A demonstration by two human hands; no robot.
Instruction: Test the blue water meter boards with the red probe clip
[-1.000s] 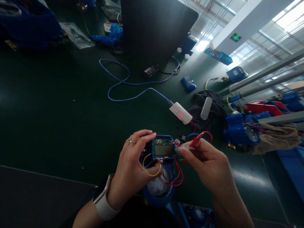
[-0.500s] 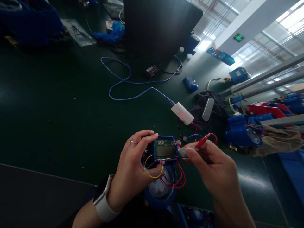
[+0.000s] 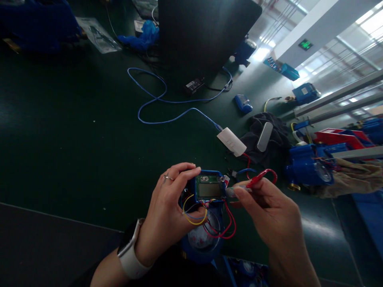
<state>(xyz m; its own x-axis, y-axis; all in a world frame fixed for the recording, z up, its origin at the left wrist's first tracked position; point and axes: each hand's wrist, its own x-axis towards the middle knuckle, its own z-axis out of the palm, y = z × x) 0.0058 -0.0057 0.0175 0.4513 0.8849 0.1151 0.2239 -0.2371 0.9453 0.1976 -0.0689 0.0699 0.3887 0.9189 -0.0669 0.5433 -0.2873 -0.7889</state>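
Note:
My left hand is closed around the edges of a blue-cased display module. Its green circuit board and blank grey LCD face up, and thin yellow, blue and red wires loop out below. Between thumb and fingers, my right hand pinches a greyish plug-like probe head with a thick red cable. That head is at the module's right side; whether it touches, I cannot tell. Directly beneath the module is a blue water meter with a round clear dial, partly hidden.
A white adapter box joins a blue USB cable and a red lead. Past it lie a dark cloth with a grey oblong device. A dark monitor stands at the back; blue meters sit at right.
The red lights on the white adapter box no longer show. The view has shifted slightly; both hands keep nearly the same hold and position.

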